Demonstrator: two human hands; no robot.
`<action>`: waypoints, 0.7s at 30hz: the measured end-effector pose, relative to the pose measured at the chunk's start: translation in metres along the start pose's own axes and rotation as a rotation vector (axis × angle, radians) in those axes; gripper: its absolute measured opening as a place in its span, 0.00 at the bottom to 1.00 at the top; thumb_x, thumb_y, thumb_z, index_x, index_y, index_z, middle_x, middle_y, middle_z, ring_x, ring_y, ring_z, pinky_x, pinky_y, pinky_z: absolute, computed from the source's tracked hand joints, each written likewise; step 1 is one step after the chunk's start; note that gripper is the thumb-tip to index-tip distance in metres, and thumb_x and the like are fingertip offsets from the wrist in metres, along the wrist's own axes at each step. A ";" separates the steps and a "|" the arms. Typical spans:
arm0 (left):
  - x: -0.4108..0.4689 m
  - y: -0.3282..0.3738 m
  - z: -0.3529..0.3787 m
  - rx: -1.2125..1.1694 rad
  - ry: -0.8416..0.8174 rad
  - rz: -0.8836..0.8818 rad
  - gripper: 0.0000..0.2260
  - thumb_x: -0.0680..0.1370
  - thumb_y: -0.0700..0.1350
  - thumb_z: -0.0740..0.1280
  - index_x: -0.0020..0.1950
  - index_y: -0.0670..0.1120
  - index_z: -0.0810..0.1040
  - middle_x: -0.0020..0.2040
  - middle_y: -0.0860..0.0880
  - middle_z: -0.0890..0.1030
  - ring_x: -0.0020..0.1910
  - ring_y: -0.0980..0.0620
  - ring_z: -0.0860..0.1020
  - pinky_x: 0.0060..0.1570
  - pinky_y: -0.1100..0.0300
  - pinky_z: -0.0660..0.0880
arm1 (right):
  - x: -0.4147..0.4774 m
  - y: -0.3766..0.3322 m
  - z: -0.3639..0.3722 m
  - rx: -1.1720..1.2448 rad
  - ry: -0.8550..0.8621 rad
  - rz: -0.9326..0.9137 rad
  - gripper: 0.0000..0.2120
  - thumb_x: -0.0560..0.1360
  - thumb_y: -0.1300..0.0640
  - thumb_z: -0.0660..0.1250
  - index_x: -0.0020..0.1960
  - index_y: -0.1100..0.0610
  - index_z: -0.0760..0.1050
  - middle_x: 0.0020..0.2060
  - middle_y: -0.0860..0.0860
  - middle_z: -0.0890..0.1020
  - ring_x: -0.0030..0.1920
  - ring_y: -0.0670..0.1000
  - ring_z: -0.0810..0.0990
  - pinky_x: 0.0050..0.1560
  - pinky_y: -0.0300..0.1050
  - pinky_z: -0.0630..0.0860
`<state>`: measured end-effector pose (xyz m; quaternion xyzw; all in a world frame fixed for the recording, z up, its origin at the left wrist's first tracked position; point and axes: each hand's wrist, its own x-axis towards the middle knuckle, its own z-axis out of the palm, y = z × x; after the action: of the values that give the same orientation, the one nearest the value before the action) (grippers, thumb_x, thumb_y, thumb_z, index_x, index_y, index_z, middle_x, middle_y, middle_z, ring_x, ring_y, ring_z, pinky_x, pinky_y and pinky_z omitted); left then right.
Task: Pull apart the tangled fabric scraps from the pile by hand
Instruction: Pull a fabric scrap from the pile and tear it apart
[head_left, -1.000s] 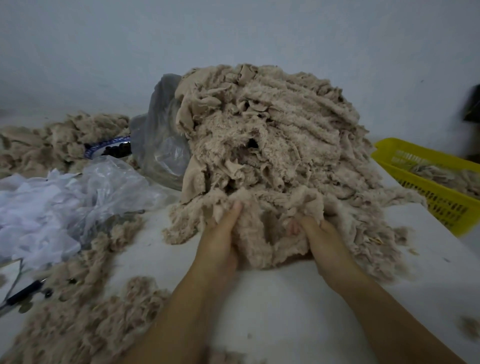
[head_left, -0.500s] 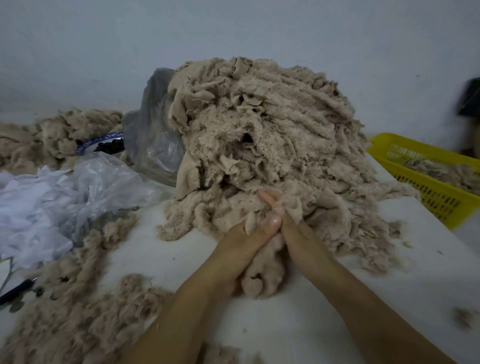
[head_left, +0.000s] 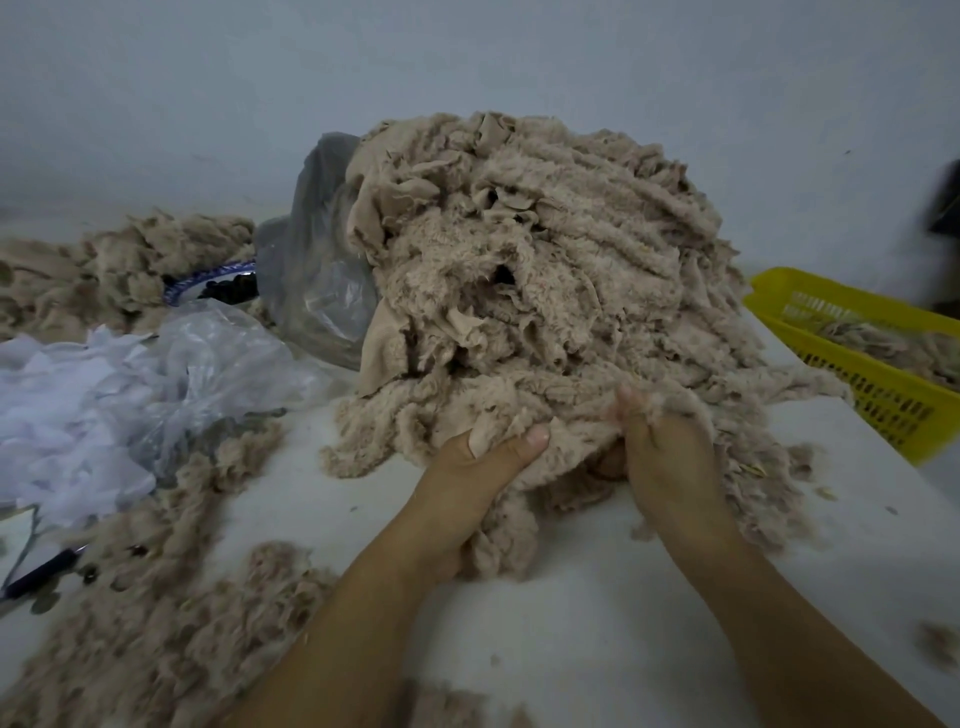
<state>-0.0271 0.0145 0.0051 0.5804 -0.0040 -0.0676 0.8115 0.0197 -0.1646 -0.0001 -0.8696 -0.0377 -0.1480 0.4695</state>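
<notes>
A tall pile of tangled beige fleece scraps (head_left: 545, 270) stands in the middle of the white table (head_left: 597, 623). At its near foot my left hand (head_left: 467, 488) grips a bunch of scraps (head_left: 561, 447), thumb laid over the top. My right hand (head_left: 665, 457) grips the same bunch a little to the right, fingers dug into the fleece and partly hidden by it. The cloth is stretched between both hands.
Loose beige scraps (head_left: 156, 613) lie at the near left, more (head_left: 104, 270) at the far left. Clear plastic bags (head_left: 130, 395) sit left, a grey bag (head_left: 317, 280) behind the pile. A yellow basket (head_left: 857, 364) with scraps stands right. A pen (head_left: 41, 571) lies at the left edge.
My hands were pressed together on a bunch half a second ago; they have moved apart sideways, spreading the scrap between them. The camera view shifted slightly.
</notes>
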 end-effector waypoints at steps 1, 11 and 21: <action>-0.001 0.003 -0.002 -0.060 -0.007 -0.008 0.17 0.68 0.52 0.78 0.54 0.47 0.86 0.55 0.44 0.85 0.55 0.47 0.84 0.56 0.52 0.78 | 0.003 0.002 -0.004 -0.018 0.071 -0.017 0.32 0.75 0.33 0.46 0.32 0.51 0.79 0.22 0.48 0.75 0.27 0.48 0.78 0.31 0.44 0.74; 0.008 -0.011 -0.002 0.735 0.150 0.259 0.06 0.81 0.50 0.66 0.51 0.51 0.82 0.35 0.55 0.82 0.32 0.57 0.79 0.29 0.60 0.74 | -0.007 0.002 -0.002 0.195 -0.274 0.037 0.34 0.66 0.20 0.56 0.40 0.51 0.80 0.37 0.50 0.81 0.34 0.43 0.79 0.31 0.33 0.73; 0.007 -0.031 0.009 1.322 -0.014 0.505 0.14 0.77 0.48 0.63 0.62 0.50 0.77 0.55 0.51 0.81 0.50 0.50 0.77 0.39 0.61 0.67 | -0.014 -0.011 0.019 0.201 -0.138 -0.275 0.08 0.82 0.53 0.61 0.44 0.47 0.74 0.37 0.38 0.79 0.38 0.35 0.75 0.39 0.28 0.69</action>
<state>-0.0238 -0.0048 -0.0213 0.9325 -0.1840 0.1357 0.2797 0.0084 -0.1420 -0.0053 -0.8130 -0.2029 -0.1460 0.5258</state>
